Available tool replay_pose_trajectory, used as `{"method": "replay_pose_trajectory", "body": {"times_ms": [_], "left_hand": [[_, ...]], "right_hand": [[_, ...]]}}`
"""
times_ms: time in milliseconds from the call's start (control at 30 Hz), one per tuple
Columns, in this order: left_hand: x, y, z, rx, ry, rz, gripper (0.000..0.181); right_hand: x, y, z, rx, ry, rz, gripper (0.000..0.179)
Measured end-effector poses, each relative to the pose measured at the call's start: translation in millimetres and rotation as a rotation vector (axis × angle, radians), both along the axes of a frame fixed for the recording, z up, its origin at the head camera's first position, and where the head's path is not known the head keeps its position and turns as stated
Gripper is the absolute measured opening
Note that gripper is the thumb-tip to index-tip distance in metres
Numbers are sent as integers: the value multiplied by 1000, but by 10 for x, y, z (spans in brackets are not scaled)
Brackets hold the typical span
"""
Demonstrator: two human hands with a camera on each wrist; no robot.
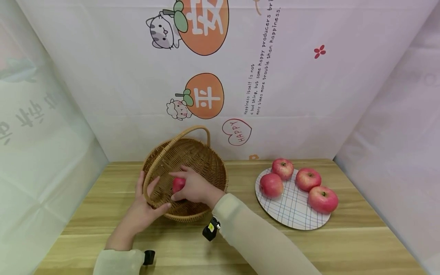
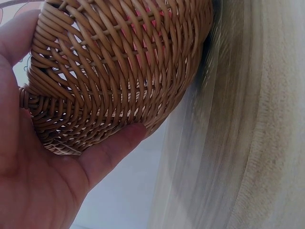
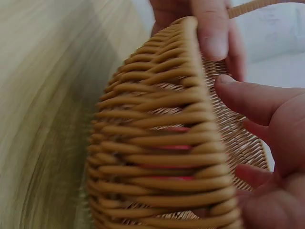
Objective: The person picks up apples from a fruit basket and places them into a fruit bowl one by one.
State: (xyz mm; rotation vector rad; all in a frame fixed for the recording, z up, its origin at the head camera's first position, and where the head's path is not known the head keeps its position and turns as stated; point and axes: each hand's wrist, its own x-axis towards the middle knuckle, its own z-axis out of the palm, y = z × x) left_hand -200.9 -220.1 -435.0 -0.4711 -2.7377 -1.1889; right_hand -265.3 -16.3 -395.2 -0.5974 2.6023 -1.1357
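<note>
A brown wicker basket [image 1: 203,164] with an arched handle stands on the wooden table, left of centre. My left hand [image 1: 146,208] grips its left rim near the handle's foot; in the left wrist view the thumb [image 2: 114,148] lies along the outer weave. Inside the basket is a red apple [image 1: 178,185], partly covered by my right hand [image 1: 194,187]. That hand reaches over the near right rim with thumb and fingers spread above the apple. In the right wrist view its fingers [image 3: 255,176] stand apart, and red shows only through the weave.
To the right lies an oval white plate [image 1: 292,214] with a blue grid pattern, bearing several red apples [image 1: 323,199]. Behind the table hangs a white printed cloth [image 1: 288,95], with more pale cloth at both sides.
</note>
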Motion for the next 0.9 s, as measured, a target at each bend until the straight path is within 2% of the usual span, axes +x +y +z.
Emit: {"method": "replay_pose_trajectory", "body": {"times_ms": [200,400,533,800,900], "left_hand": [[12,1,-1,5,-3,2,93],[13,0,-4,10,-4,7,94],[8,3,1,20,-4,3,94],[9,6,0,5,-8,9,92],[9,6,-6,2,-9,9,92]], "right_hand": [[18,-4,-71,104,74,-7,76],[31,-2,-62,147,73,-64,71],[25,3,-76,146,45,-91,64],[-20,55,-128,95,19,-96,44],[-30,69,-138,89,19,-75,47]]}}
